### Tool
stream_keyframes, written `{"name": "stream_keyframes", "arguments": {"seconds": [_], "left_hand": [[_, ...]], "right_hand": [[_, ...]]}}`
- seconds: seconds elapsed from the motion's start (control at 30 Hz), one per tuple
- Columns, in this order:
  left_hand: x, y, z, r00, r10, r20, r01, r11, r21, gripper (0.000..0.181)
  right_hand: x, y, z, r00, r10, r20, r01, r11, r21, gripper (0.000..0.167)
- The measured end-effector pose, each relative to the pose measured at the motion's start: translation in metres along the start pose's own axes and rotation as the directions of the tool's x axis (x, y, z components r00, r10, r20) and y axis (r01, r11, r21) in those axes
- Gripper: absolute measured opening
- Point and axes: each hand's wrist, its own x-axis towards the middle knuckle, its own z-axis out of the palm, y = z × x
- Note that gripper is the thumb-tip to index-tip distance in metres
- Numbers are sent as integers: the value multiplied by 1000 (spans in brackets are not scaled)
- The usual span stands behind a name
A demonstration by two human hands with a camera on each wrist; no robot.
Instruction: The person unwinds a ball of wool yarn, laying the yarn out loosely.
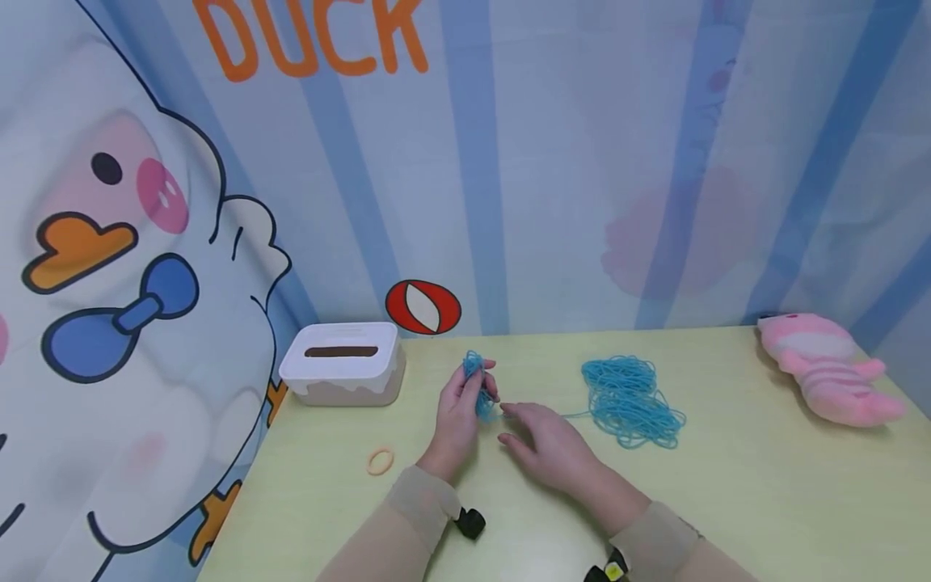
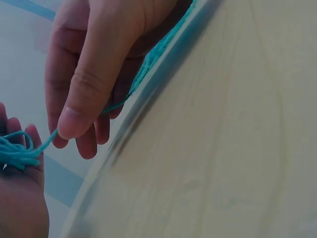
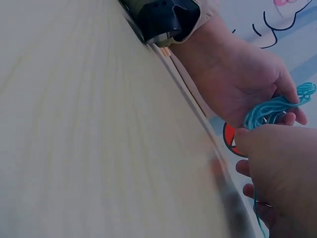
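My left hand holds a small looped bundle of turquoise yarn, the thumb lying over the loops. Just to its right, my right hand pinches the yarn strand between thumb and fingers, as the left wrist view shows. That strand runs from the bundle through the right hand to a loose yarn pile on the table. In the right wrist view the held bundle sticks out past the left thumb, and the back of the right hand hides part of it.
A white-lidded tissue box stands at the table's back left. In front of it lies a small orange ring. A pink plush toy rests at the back right. Behind the table hangs a printed duck curtain.
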Motion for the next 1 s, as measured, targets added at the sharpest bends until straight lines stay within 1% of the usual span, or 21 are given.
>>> {"name": "stream_keyframes", "arguments": {"seconds": [0.13, 0.2, 0.27, 0.33, 0.4, 0.5, 0.57, 0.6, 0.67, 0.73, 0.8, 0.83, 0.9, 0.97, 1.0], "left_hand": [[1, -2, 0, 1000, 17, -15, -17, 1000, -2, 31], [2, -4, -1, 999, 30, -29, -30, 1000, -1, 31], [3, -5, -2, 998, 41, -43, -41, 999, 9, 31], [4, -6, -3, 998, 43, -52, -43, 999, 2, 31], [5, -8, -4, 998, 33, -59, -33, 999, -5, 32], [5, -10, -5, 996, 3, -84, -2, 1000, 7, 33], [5, -12, -6, 994, -8, -107, 12, 999, 40, 34], [5, -13, -6, 993, -6, -116, 14, 998, 64, 35], [6, -14, -6, 992, 5, -130, 8, 995, 99, 33], [6, -15, -6, 989, 23, -143, -4, 991, 132, 30], [6, -16, -6, 988, 32, -152, -8, 988, 155, 25], [5, -17, -6, 988, 31, -154, -6, 988, 156, 22], [5, -17, -6, 989, 16, -145, 4, 991, 134, 20], [5, -18, -6, 993, -6, -119, 18, 995, 98, 21], [5, -18, -6, 995, -21, -102, 29, 997, 74, 21]], "right_hand": [[-1, 0, 3, 995, -63, -73, 60, 997, -45, 33], [0, 1, 2, 989, -98, -108, 89, 993, -80, 24], [-1, 2, 0, 982, -124, -144, 110, 989, -100, 19], [-2, 4, -3, 976, -126, -179, 111, 990, -91, 18], [-4, 7, -6, 970, -113, -215, 100, 992, -71, 18], [-8, 14, -11, 959, -87, -268, 78, 996, -42, 18], [-11, 20, -14, 947, -95, -308, 91, 995, -27, 17], [-13, 23, -16, 938, -105, -331, 103, 994, -22, 16], [-16, 28, -20, 912, -140, -385, 142, 990, -23, 14], [-20, 35, -24, 878, -184, -443, 190, 981, -30, 13], [-23, 42, -28, 841, -215, -497, 218, 974, -52, 13], [-25, 46, -30, 822, -226, -522, 228, 972, -62, 14], [-28, 54, -35, 791, -235, -565, 240, 969, -67, 17], [-32, 61, -40, 771, -226, -596, 237, 970, -62, 19], [-34, 65, -43, 764, -217, -608, 233, 971, -54, 20]]}}
